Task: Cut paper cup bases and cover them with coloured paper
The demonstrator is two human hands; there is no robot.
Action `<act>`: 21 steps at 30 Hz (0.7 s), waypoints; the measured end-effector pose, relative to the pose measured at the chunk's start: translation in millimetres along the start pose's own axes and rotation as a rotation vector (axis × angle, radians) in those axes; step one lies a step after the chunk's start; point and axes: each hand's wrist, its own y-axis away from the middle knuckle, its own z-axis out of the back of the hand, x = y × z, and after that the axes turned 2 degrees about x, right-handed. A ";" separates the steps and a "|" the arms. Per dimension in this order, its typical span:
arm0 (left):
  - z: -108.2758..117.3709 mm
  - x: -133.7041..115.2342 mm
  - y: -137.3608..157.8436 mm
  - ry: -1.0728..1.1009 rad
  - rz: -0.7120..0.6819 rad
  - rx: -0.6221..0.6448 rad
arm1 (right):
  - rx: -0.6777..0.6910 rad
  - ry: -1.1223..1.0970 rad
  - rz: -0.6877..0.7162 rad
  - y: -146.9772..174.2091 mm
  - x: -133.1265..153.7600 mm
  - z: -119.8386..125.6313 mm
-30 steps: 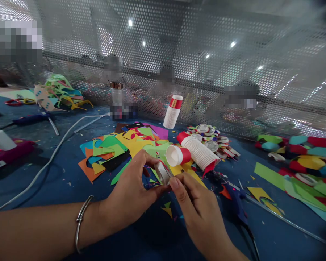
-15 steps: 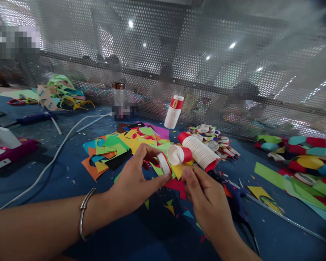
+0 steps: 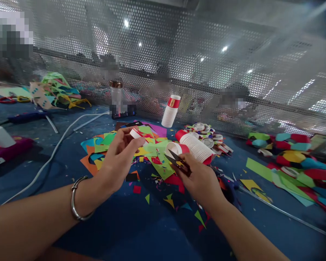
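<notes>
My left hand [image 3: 115, 159] pinches a short white-and-red piece of a paper cup [image 3: 137, 135] between thumb and fingers, above the coloured paper scraps. In my right hand [image 3: 199, 177] is a pair of scissors [image 3: 178, 162], its dark blades pointing up and left. Just behind the blades lies a red-and-white paper cup [image 3: 175, 148], its open mouth facing me. Whether the blades touch that cup I cannot tell. A stack of paper cups [image 3: 198, 146] rests on its side beyond my right hand. Another cup stack [image 3: 170, 115] stands upright farther back.
Coloured paper sheets [image 3: 107, 139] and small offcuts cover the middle of the blue table [image 3: 125, 228]. A glue gun [image 3: 230, 188] lies right of my right hand. A clear bottle [image 3: 116, 96], white cable [image 3: 53, 154], power strip [image 3: 9, 154] and paper crafts [image 3: 301, 152] surround the work area.
My left hand has moved left and up with the cup piece, away from the cup. The scissors in my right hand now show their blades, turned up and left.
</notes>
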 end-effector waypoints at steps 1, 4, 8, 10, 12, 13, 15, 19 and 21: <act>0.6 -0.7 0.1 -0.013 -0.024 0.013 | 0.007 0.037 0.013 -0.7 -0.4 -1.3; 0.0 0.5 1.3 -0.050 -0.078 0.069 | 0.044 0.126 0.054 -3.0 -0.8 -3.7; -1.5 5.5 2.5 -0.091 0.029 0.087 | 0.075 0.220 0.076 -6.6 -0.1 -5.3; 0.0 7.2 2.3 -0.084 0.134 0.114 | 0.064 0.243 0.068 -7.8 -0.2 -6.0; 2.8 7.8 2.1 -0.095 0.221 0.184 | 0.036 0.242 0.058 -7.7 -0.8 -6.1; 4.5 7.8 2.3 -0.126 0.250 0.232 | 0.015 0.232 0.051 -7.1 -1.3 -5.8; 7.6 7.6 3.1 -0.248 0.253 0.345 | -0.038 0.199 0.027 -5.2 -3.2 -4.5; 13.2 6.8 6.1 -0.641 0.026 0.565 | -0.127 0.107 -0.023 -1.4 -9.5 -1.5; 16.2 5.9 7.2 -0.762 -0.047 0.636 | -0.142 0.048 -0.032 -1.2 -13.4 -1.4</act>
